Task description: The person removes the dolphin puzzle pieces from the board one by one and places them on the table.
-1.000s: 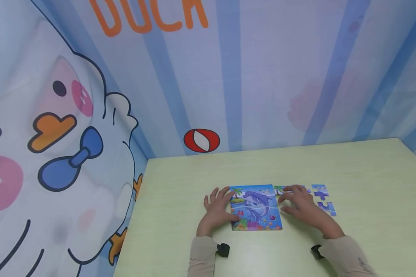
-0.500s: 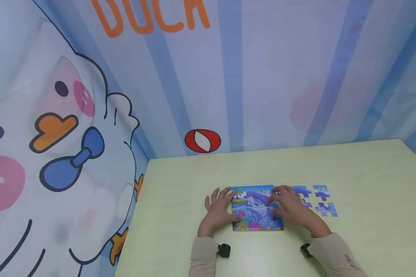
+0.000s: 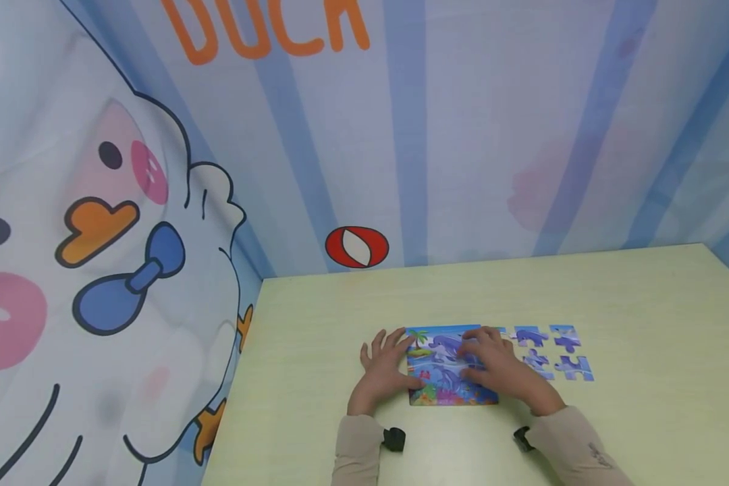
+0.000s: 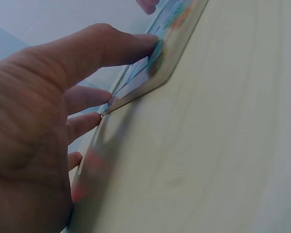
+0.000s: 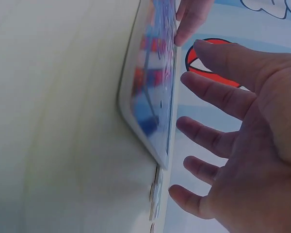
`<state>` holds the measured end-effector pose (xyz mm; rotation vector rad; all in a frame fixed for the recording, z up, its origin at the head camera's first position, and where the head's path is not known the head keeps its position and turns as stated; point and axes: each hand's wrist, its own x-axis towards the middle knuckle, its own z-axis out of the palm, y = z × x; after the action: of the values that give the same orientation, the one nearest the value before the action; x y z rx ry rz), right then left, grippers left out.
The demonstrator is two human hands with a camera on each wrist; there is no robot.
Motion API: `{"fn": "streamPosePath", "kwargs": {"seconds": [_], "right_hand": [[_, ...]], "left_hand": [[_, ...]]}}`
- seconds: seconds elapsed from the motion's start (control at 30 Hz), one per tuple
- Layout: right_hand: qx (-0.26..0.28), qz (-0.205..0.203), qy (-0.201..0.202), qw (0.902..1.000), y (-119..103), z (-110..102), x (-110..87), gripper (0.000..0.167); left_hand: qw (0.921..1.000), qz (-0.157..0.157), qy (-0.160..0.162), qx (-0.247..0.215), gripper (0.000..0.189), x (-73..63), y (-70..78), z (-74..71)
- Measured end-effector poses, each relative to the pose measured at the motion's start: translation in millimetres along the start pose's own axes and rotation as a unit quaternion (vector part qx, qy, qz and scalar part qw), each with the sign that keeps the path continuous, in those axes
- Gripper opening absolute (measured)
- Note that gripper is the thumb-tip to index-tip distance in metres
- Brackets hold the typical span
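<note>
A square jigsaw puzzle (image 3: pixel 443 391) with a dolphin picture lies flat on the table. My left hand (image 3: pixel 381 375) rests at its left side, thumb on the lower left corner and fingertips near the upper left. In the left wrist view the thumb (image 4: pixel 131 47) presses on the picture. My right hand (image 3: pixel 503 370) hovers over the puzzle's right part, fingers spread and holding nothing; the right wrist view shows the fingers (image 5: pixel 208 133) apart from the surface. Loose puzzle pieces, including a dolphin piece (image 3: pixel 531 336), lie just right of the puzzle, partly hidden behind the right hand.
The pale wooden table (image 3: pixel 304 337) meets a striped blue cloth wall (image 3: pixel 462 169) at the back. A large cartoon duck print (image 3: pixel 188 364) covers the left wall. More loose pieces (image 3: pixel 574 367) lie on the table at the right.
My right hand has moved left from the loose pieces' side to over the puzzle, uncovering more pieces. The left hand has stayed at the puzzle's left side.
</note>
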<state>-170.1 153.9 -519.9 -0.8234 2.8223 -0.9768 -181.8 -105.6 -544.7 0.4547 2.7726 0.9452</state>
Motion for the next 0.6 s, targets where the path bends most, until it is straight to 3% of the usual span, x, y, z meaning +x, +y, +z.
{"fn": "streamPosePath", "kwargs": {"seconds": [0.3,0.6], "right_hand": [[-0.029,-0.019,-0.011,0.9994,-11,7,10.3,0.018],[-0.072,-0.008,-0.033,0.9968,-17,15,18.2,0.023]], "left_hand": [[1.0,0.001,-0.003,0.003,0.088,1.4,-2.3,1.6],[1.0,-0.001,-0.006,-0.004,0.087,-0.4,0.4,-1.6]]}}
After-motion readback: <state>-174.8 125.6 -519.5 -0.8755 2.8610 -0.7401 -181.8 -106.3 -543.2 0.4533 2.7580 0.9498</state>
